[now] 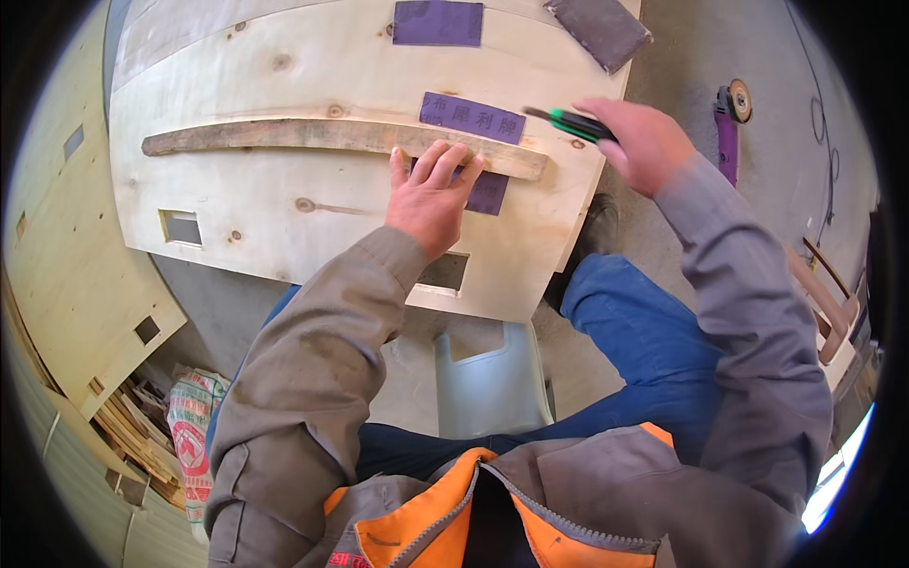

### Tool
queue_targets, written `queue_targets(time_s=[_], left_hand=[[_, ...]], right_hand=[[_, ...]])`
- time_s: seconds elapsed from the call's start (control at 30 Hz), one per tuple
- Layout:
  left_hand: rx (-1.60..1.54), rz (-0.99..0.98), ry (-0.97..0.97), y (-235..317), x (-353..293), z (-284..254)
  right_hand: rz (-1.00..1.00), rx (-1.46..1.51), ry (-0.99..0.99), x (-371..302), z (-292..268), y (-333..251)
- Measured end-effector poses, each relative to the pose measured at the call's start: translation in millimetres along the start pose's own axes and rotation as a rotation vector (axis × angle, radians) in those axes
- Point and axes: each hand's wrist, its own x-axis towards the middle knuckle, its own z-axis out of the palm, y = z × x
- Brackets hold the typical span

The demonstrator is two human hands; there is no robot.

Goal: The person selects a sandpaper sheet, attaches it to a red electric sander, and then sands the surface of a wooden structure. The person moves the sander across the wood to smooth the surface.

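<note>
My left hand presses a long, slightly curved wooden strip down on a pale plywood panel, its fingers bent over the strip. A purple printed sheet shows along the strip's far side. More purple sheet shows on the near side; whether it is one piece running underneath is hidden. My right hand is closed round a black and green utility knife, held just above the panel. The knife's dark tip points left, over the right end of the purple sheet.
Another purple sheet and a brown block lie at the panel's far side. An angle grinder is on the floor to the right. Below the panel's near edge stands a light-blue plastic stool. A printed sack and wood offcuts are at lower left.
</note>
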Motion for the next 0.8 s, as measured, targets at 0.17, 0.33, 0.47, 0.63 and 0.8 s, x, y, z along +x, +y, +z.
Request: queue_targets(time_s=[0.17, 0.33, 0.47, 0.63, 0.8], left_hand=[[-0.014, 0.012, 0.024, 1, 0, -3], [0.048, 0.020, 0.022, -2, 0, 1], [0.056, 0.017, 0.037, -2, -1, 2], [0.041, 0.009, 0.035, 1, 1, -3], [0.006, 0.032, 0.068, 2, -1, -8]], right_hand=[[0.075, 0.348, 0.159, 73, 23, -1], [-0.063, -0.099, 0.623, 100, 37, -22], [0.036, -0.059, 0.386, 87, 59, -61], [0.158, -0.041, 0.311, 79, 89, -62], [0.227, 0.112, 0.262, 79, 88, -61]])
